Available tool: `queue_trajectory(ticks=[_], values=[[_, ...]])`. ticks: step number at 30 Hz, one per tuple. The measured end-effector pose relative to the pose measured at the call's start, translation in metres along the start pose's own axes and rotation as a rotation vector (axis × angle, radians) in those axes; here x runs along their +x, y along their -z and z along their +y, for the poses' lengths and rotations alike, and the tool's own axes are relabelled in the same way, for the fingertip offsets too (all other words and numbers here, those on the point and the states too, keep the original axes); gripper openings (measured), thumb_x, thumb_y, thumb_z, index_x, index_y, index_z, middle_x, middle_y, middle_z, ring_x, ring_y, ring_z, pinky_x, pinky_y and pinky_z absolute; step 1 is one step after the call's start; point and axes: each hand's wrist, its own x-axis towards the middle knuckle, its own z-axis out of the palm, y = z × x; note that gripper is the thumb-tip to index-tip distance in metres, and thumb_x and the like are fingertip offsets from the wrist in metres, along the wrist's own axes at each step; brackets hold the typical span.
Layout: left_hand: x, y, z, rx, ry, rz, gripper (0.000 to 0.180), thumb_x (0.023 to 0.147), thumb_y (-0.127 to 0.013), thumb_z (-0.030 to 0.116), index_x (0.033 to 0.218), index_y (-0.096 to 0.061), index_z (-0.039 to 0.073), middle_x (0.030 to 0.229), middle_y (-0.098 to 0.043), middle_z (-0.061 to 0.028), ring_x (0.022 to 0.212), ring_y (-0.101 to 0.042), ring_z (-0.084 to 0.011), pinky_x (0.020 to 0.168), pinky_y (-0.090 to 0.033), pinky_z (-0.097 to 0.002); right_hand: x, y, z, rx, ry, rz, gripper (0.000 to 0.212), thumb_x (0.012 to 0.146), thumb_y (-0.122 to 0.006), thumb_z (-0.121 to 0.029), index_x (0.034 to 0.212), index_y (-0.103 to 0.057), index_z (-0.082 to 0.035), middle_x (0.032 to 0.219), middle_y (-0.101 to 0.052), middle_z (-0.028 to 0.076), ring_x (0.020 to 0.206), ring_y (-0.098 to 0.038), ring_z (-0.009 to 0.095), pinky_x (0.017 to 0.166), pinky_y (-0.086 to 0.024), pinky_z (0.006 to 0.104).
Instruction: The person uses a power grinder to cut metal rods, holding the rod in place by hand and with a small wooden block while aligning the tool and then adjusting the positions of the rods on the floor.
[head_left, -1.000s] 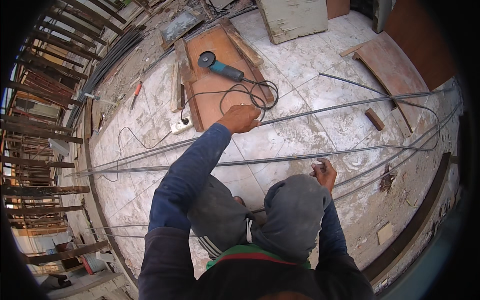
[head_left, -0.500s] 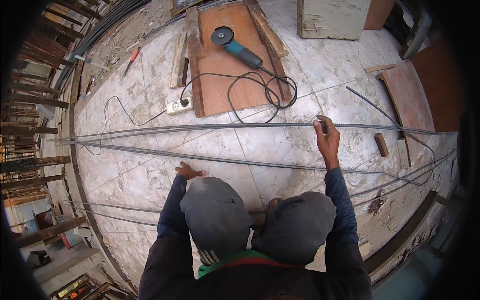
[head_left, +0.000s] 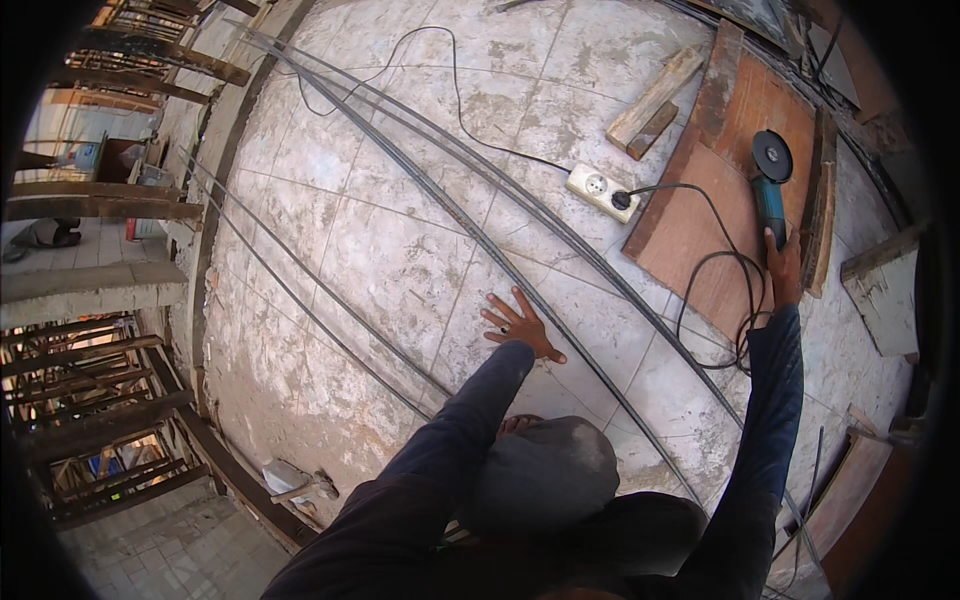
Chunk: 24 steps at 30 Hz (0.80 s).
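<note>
- The angle grinder lies on the reddish-brown board, to the person's right, its dark disc pointing away.
- The right hand is at the grinder's rear end, thumb and fingers on either side of it; I cannot tell how firmly they are closed.
- The cord loops beside that hand and runs to a plug seated in the white power strip. If power is on, a finger brushing the switch could start the disc, and a lift could snag the loops or drag the strip.
- Long steel rods cross the tiled floor between the two hands; a foot or the cord could catch on them.
- The left hand is spread, fingers fanned, empty, just beside the rods. Whether it bears weight is unclear; were the disc spinning and brought over here, those fingers would be exposed.
- Loose timber lies beyond the strip.
</note>
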Motion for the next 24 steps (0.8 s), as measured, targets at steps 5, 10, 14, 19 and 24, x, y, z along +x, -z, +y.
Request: queue_trajectory(ticks=[5, 10, 14, 19, 24], values=[[-0.010, 0.012, -0.011, -0.054, -0.006, -0.027, 0.164, 0.049, -0.094, 0.053, 0.146, 0.025, -0.003, 0.140, 0.026, -0.0504, 0.129, 0.015, -0.0722, 0.095, -0.018, -0.0821, 0.023, -0.034, -0.007, -0.294, 0.047, 0.026, 0.071, 0.083, -0.070, -0.046, 0.123, -0.054, 0.011, 0.109, -0.062, 0.027, 0.103, -0.061, 0.039, 0.090, -0.047, 0.0464], [-0.007, -0.005, -0.009, -0.126, -0.006, -0.010, 0.164, 0.047, -0.095, 0.049, 0.148, 0.025, 0.001, 0.141, 0.028, -0.0479, 0.130, 0.018, -0.0701, 0.094, -0.015, -0.0833, 0.025, 0.015, -0.082, 0.315, -0.354, -0.440, 0.045, 0.072, -0.073, -0.039, 0.086, -0.067, 0.003, 0.073, -0.064, 0.016, 0.066, -0.063, 0.028, 0.062, -0.050, 0.0392], [-0.008, 0.003, -0.004, -0.126, -0.018, -0.021, 0.165, 0.047, -0.095, 0.050, 0.148, 0.026, 0.002, 0.141, 0.030, -0.0467, 0.130, 0.020, -0.0692, 0.094, -0.014, -0.0832, 0.000, 0.054, -0.095, 0.523, -0.452, -0.527, 0.036, 0.071, -0.072, -0.035, 0.080, -0.067, -0.001, 0.067, -0.059, 0.007, 0.056, -0.058, 0.018, 0.052, -0.045, 0.0314], [-0.007, -0.001, -0.017, -0.142, -0.033, 0.019, 0.167, 0.045, -0.095, 0.051, 0.147, 0.027, 0.002, 0.142, 0.030, -0.0464, 0.130, 0.022, -0.0682, 0.094, -0.012, -0.0838, -0.077, 0.116, -0.163, 0.556, -0.430, -0.346, 0.041, 0.068, -0.075, -0.031, 0.094, -0.067, 0.000, 0.074, -0.063, 0.007, 0.061, -0.060, 0.017, 0.055, -0.047, 0.0310], [0.006, -0.003, -0.008, -0.090, -0.024, 0.151, 0.169, 0.043, -0.095, 0.054, 0.147, 0.029, 0.006, 0.144, 0.031, -0.0422, 0.133, 0.021, -0.0653, 0.096, -0.014, -0.0823, -0.159, 0.220, -0.205, 0.951, -0.395, -0.211, 0.043, 0.076, -0.073, -0.028, 0.103, -0.059, 0.002, 0.079, -0.064, 0.011, 0.064, -0.064, 0.019, 0.059, -0.052, 0.0318]])
